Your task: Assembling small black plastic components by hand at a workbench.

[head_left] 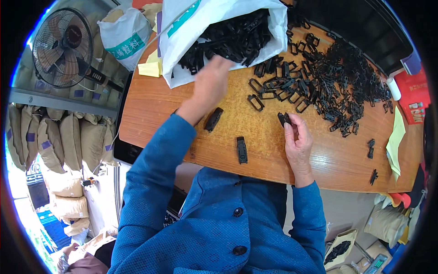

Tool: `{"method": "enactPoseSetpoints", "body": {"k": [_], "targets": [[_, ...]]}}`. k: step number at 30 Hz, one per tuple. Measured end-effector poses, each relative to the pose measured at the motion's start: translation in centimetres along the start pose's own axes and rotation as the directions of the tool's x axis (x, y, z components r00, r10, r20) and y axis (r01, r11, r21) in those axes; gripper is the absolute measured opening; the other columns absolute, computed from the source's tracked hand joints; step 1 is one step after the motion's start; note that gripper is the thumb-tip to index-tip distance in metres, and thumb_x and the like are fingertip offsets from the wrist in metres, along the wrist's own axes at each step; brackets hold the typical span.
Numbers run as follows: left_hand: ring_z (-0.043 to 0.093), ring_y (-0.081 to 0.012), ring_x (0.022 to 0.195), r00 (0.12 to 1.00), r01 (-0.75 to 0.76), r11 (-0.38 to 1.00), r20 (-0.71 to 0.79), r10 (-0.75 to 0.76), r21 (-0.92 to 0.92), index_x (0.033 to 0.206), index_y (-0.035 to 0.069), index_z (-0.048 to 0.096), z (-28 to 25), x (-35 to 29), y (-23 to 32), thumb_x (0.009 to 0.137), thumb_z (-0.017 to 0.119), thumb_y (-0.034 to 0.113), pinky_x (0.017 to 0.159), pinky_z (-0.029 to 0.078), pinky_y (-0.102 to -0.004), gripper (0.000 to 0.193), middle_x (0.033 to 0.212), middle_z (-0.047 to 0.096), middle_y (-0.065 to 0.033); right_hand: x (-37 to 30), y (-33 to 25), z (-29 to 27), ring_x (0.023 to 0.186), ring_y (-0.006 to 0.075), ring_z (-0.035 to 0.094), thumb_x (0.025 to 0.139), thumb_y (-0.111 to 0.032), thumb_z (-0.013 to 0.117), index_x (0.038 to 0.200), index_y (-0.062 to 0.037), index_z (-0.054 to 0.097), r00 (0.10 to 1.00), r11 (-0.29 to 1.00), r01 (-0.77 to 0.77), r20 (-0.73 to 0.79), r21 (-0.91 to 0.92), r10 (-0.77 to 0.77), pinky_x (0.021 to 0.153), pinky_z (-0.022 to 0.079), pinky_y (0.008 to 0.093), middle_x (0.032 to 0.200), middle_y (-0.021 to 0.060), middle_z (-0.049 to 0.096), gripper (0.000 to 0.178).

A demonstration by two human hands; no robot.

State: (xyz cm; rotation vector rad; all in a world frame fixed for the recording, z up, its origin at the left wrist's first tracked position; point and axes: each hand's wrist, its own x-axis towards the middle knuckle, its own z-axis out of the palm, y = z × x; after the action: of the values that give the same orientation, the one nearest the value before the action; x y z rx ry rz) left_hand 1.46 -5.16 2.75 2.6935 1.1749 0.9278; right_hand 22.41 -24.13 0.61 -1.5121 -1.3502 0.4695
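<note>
1. The left arm reaches forward from the lower edge, slanting up and to the right, and the left hand (213, 78) is at the mouth of the white sack (179, 68). Its fingers are blurred against the dark pieces (235, 39) inside; I cannot tell whether they grip any.
2. The right forearm stands nearly upright in view, with the right hand (299, 137) above the table's near side. Its thumb and fingers pinch a black part (282, 119).
3. That part is right of the table's middle, nearer the person than the heap (337, 86). Its long axis seems to slant from upper left to lower right, though the fingers hide some of it.
4. Two more pieces lie apart to its left: the farther one (213, 119) slants up to the right; the nearer one (242, 150) points almost straight away from the person.
5. The table (159, 123) is brown wood with a curved near edge. Yellow paper (396, 141) lies at its right, and a dark screen (365, 27) stands behind the heap.
6. A fan (64, 48) stands at the left, above brown bags (64, 141); a co-worker (84, 262) shows partly at lower left.
</note>
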Motion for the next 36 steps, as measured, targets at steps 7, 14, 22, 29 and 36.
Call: {"method": "enactPoseSetpoints", "body": {"k": [7, 14, 22, 29, 36], "targets": [[0.057, -0.0275, 0.09, 0.981, -0.183, 0.95, 0.104, 0.161, 0.254, 0.096, 0.009, 0.06, -1.1, 2.9, -3.7, 0.073, 0.057, -0.003, 0.073, 0.05, -0.0379, 0.026, 0.096, 0.053, -0.0083, 0.6, 0.1, 0.1, 0.077, 0.0084, 0.055, 0.091, -0.001, 0.058, 0.112, -0.0009, 0.058, 0.998, 0.999, 0.023, -0.062, -0.041, -0.026, 0.069, 0.046, 0.0203, 0.094, 0.002, 0.059, 0.022], [0.061, -0.0218, 0.081, 0.972, 0.193, 0.821, 0.218, -0.085, -0.537, 0.106, 0.005, 0.057, -2.4, 0.7, 0.0, 0.086, 0.058, 0.007, 0.07, 0.051, -0.0299, 0.02, 0.088, 0.061, -0.0069, 0.2, 0.1, 0.5, 0.078, 0.008, 0.055, 0.091, 0.0, 0.058, 0.11, -0.0003, 0.058, 1.0, 0.987, -0.011, -0.012, 0.163, 0.013, 0.07, 0.046, 0.0198, 0.098, 0.0028, 0.058, 0.02], [0.058, -0.0063, 0.062, 0.691, 0.723, 0.033, 0.722, -0.045, -0.69, 0.115, 0.001, 0.06, -3.8, -4.5, 5.9, 0.097, 0.051, 0.022, 0.054, 0.046, -0.0178, 0.029, 0.074, 0.059, -0.0001, 0.1, -4.5, 0.5, 0.072, 0.0064, 0.054, 0.088, 0.003, 0.06, 0.104, 0.001, 0.06, 0.965, 0.959, -0.061, 0.26, 0.276, -0.013, 0.064, 0.045, 0.0197, 0.089, 0.0024, 0.057, 0.017], [0.052, -0.0058, 0.053, 0.701, 0.71, 0.166, 0.71, -0.073, -0.684, 0.106, 0.001, 0.064, -4.6, -5.0, 7.5, 0.095, 0.053, 0.021, 0.048, 0.042, -0.0189, 0.026, 0.072, 0.059, -0.0007, -0.7, -5.8, 0.9, 0.068, 0.0052, 0.052, 0.086, 0.002, 0.063, 0.099, 0.0006, 0.062, 0.969, 0.979, -0.03, 0.248, 0.202, -0.021, 0.058, 0.042, 0.0188, 0.081, -0.0001, 0.056, 0.013], [0.049, -0.0033, 0.051, 0.722, 0.679, 0.303, 0.683, -0.111, -0.669, 0.097, 0.003, 0.062, -4.2, -5.5, 8.9, 0.096, 0.053, 0.02, 0.048, 0.039, -0.0166, 0.02, 0.07, 0.057, 0.0016, -1.1, -5.5, 1.4, 0.062, 0.0048, 0.051, 0.086, 0.002, 0.062, 0.098, 0.0008, 0.063, 0.971, 0.991, 0.005, 0.238, 0.13, -0.036, 0.054, 0.041, 0.0193, 0.076, -0.0009, 0.057, 0.012]]}}
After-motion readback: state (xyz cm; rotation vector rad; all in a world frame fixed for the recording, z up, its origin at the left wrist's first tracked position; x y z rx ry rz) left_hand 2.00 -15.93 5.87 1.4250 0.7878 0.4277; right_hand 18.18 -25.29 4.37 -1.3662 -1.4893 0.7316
